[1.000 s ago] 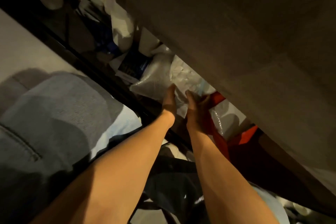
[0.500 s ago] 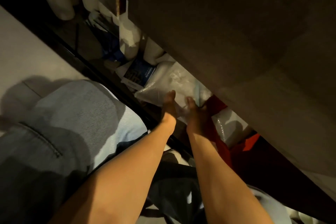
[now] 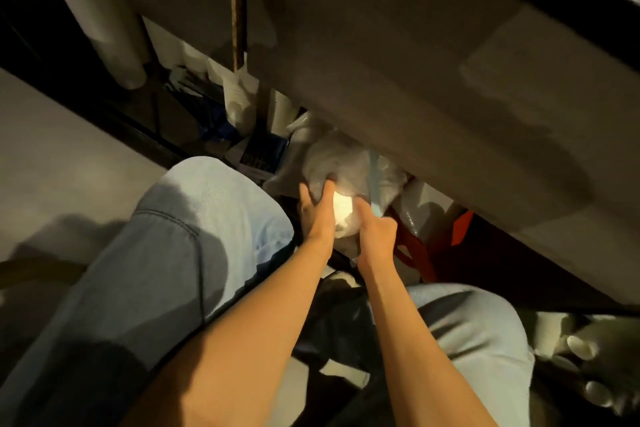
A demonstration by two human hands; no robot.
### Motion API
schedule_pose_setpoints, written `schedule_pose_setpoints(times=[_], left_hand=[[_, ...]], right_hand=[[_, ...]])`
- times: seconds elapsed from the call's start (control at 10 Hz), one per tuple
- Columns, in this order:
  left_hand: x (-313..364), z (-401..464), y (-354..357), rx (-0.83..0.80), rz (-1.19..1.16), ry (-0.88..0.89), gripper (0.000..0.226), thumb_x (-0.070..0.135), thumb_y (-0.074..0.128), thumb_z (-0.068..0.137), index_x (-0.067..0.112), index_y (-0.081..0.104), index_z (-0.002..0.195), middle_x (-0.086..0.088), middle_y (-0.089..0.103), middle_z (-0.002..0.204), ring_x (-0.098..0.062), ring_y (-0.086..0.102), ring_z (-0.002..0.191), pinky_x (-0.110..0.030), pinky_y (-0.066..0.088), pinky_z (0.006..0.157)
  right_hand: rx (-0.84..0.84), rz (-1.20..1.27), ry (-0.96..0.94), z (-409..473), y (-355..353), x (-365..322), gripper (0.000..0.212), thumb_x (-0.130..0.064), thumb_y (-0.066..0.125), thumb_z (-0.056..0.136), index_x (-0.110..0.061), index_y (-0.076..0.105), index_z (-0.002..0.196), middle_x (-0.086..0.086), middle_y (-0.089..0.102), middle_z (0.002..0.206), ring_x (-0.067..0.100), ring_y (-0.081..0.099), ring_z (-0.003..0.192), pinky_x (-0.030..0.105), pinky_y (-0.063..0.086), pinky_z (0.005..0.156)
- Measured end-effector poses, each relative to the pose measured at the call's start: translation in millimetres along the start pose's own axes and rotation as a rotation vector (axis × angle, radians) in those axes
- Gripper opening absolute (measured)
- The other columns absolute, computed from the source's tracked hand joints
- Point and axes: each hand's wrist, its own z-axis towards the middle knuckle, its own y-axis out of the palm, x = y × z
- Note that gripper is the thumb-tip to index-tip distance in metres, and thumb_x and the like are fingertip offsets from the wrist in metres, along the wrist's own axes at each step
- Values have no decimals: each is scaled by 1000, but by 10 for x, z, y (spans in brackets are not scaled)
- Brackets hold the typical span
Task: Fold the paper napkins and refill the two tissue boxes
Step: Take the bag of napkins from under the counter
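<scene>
Dim light fills the space beneath a grey counter (image 3: 398, 62), whose underside slants across the upper right of the view. Under it a dark shelf (image 3: 145, 121) is crowded with white paper rolls (image 3: 100, 31), a blue-and-white packet (image 3: 259, 152) and something red or orange (image 3: 460, 229) at the right.

Between the person's knees, in pale blue jeans (image 3: 194, 236), both bare forearms reach forward to a clear plastic bag (image 3: 332, 163) of white paper napkins (image 3: 343, 211). It sits at the shelf's front edge, just below the counter's lower rim. A bright patch of light falls on the napkins between the two hands.

The left hand (image 3: 317, 215) grasps the bag's left side, thumb spread wide and fingers curled into the plastic. The right hand (image 3: 375, 236) has its fingers mostly curled, with the forefinger stretched forward onto the bag beside a pale blue strip; whether it actually grips the plastic I cannot tell.

At the lower right corner lie several paper cups (image 3: 581, 347) on their sides. No tissue box can be made out in this view.
</scene>
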Motion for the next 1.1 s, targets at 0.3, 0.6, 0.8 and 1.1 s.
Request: schedule_pose_setpoints(times=[0.3, 0.6, 0.8, 1.1], left_hand=[[193, -926, -366, 29, 196, 193, 75, 71, 59, 85, 34, 39, 147, -6, 50, 142, -23, 54, 108, -39, 46, 84], [469, -1860, -917, -138, 463, 350, 52, 68, 64, 83, 39, 43, 121, -1, 55, 130, -19, 58, 102, -37, 52, 81], [865, -2602, -1059, -223, 508, 569, 71, 87, 53, 61, 45, 43, 118, 3, 55, 127, -19, 60, 109, -46, 54, 93], [1491, -3531, -837, -429, 362, 848, 67, 88, 52, 63, 45, 50, 114, 5, 59, 126, -12, 62, 112, -44, 53, 97]], right_hand=[[24, 113, -28, -902, -403, -169, 33, -26, 67, 94, -1, 64, 115, 3, 67, 92, 13, 63, 78, 22, 48, 62], [117, 281, -97, -1948, -672, -180, 18, -26, 69, 92, -12, 65, 81, -2, 63, 68, 14, 62, 64, 30, 51, 60], [227, 366, -457, -2533, -879, -527, 37, -16, 72, 89, -11, 47, 63, -3, 38, 53, 10, 36, 49, 27, 31, 46], [260, 485, -880, -2992, -1358, -1387, 53, -43, 70, 80, -7, 37, 57, -9, 34, 51, 7, 28, 48, 23, 25, 45]])
